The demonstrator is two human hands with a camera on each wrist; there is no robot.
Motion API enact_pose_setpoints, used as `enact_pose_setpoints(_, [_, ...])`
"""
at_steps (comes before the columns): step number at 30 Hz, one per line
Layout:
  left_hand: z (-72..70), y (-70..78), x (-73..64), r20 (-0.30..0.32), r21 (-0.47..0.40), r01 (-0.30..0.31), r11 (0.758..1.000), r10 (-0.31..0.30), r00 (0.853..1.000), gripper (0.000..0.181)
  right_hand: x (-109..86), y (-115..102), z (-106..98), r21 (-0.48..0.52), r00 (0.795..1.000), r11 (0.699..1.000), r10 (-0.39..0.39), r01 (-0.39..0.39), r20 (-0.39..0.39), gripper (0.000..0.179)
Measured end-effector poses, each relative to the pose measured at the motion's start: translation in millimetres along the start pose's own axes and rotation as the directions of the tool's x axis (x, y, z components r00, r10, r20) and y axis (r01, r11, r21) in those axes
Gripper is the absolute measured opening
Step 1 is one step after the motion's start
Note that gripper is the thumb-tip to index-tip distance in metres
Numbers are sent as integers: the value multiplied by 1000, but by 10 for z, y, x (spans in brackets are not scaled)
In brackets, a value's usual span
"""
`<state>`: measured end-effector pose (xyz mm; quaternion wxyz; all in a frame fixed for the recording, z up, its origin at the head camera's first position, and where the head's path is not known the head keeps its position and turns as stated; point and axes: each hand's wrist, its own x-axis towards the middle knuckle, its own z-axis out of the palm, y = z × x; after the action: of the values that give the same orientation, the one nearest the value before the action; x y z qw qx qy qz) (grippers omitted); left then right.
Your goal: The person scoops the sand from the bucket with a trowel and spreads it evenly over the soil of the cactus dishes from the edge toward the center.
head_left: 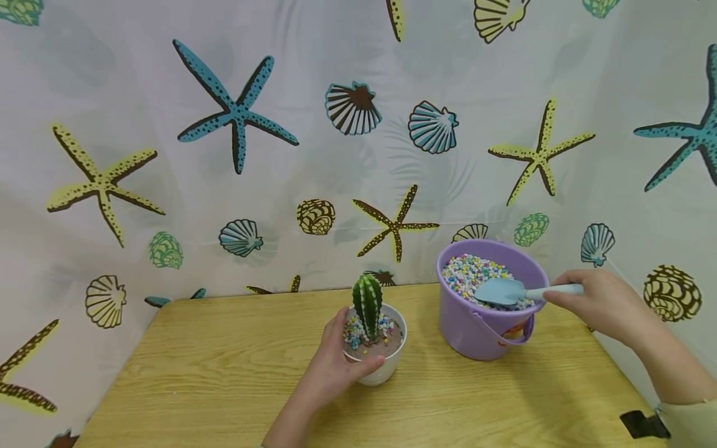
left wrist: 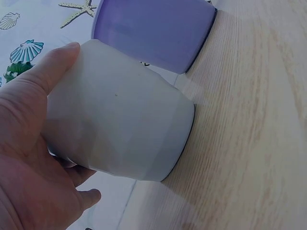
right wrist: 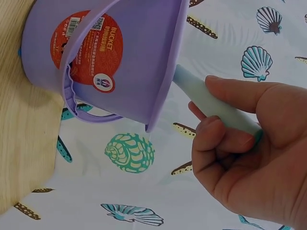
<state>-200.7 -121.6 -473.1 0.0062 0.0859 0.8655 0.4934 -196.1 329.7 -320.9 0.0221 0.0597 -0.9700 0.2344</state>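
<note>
I have two hands on my feed, well apart, each with something in its grasp. Just below the centre of the head view, the left hand (head_left: 340,364) is curled round the white pot (head_left: 388,366), thumb along the near side and fingers at the left. The pot stands upright on the wooden surface (head_left: 235,361), and a ribbed green cactus (head_left: 366,305) rises from it. Small coloured beads (head_left: 354,331) lie about the cactus's base, with bare brownish soil towards the near rim.

At the right of the frame, the right hand (head_left: 607,305) pinches the handle of a pale blue scoop (head_left: 501,291). The handle crosses the right rim of a purple bucket (head_left: 467,330), and the blade lies inside, over a heap of similar beads (head_left: 473,270); I can't tell whether it touches them.

The bucket stands between the pot and my right hand. Its carrying handle (right wrist: 72,91) hangs down the outside at the lower right, below the scoop, and a red label (right wrist: 88,36) shows behind it in the right wrist view. There the bucket's wall hides the blade from me; in the left wrist view the pot covers part of the bucket. A white cloth (head_left: 313,37) printed with starfish and shells fills the upper frame behind everything.
</note>
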Motion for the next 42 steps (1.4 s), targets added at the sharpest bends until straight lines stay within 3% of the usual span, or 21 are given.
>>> enact_pose_setpoints(20, [6, 18, 1, -7, 14, -16, 1000, 16, 1000, 125, 76, -151, 226, 19, 1000, 1000, 22, -21, -12, 54])
enact_pose_setpoints(28, [2, 4, -1, -3, 12, -9, 1000, 9, 1000, 125, 128, -206, 331, 24, 999, 1000, 18, -17, -42, 49])
enact_pose_setpoints(42, [17, 13, -1, -6, 12, -11, 1000, 11, 1000, 125, 143, -274, 514, 12, 994, 999, 41, -40, -103, 57])
